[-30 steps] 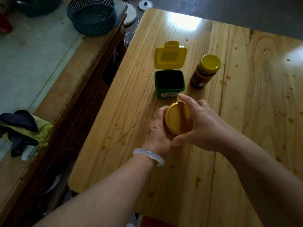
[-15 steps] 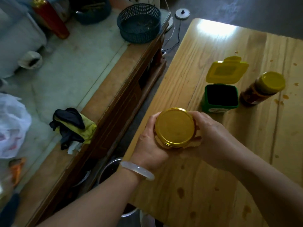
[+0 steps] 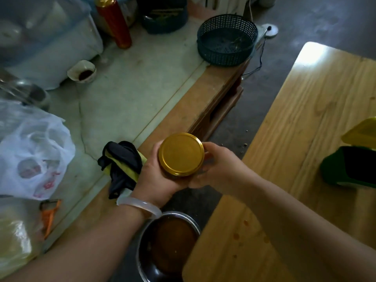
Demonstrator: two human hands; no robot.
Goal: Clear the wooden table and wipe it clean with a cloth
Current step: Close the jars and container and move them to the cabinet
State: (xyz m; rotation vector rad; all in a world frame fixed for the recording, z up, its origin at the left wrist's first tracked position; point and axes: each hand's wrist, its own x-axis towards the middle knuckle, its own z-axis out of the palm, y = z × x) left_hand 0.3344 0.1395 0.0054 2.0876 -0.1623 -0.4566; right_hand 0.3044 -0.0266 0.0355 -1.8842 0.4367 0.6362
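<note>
**Jar lifted clear of the desk and carried toward the side counter**

Jar [image 3: 181, 154] with the gold lid is now off the wooden desk [image 3: 305, 127]: a second ago it stood on the boards in front of the green tub, half a second ago you held it at the desk's left edge, and now it hangs over the gap between the desk and the counter [image 3: 142, 94], above the dark floor. One item is thus on its way off the surface, which is the clearing part of the job under way.

The jar stands upright, its long axis running roughly straight toward the camera, so you see almost only the round lid facing up; the body below is mostly hidden by your fingers.

Your left hand [image 3: 156, 176] curls round the jar's left side and underside, and your right hand [image 3: 215, 165] wraps the right side, fingers curled against the glass. Both grip it; neither is free.

Just left of the left hand, a dark and yellow cloth [image 3: 122, 161] lies bunched on the counter's wooden edge, likely the one for wiping. Below your wrists a metal pot [image 3: 168, 243] sits on the floor. On the desk, the green tub [image 3: 350, 165] with its yellow flap open waits at the right edge of view, and brown spots [image 3: 246, 222] mark the near boards, so clearing and wiping both remain.
</note>
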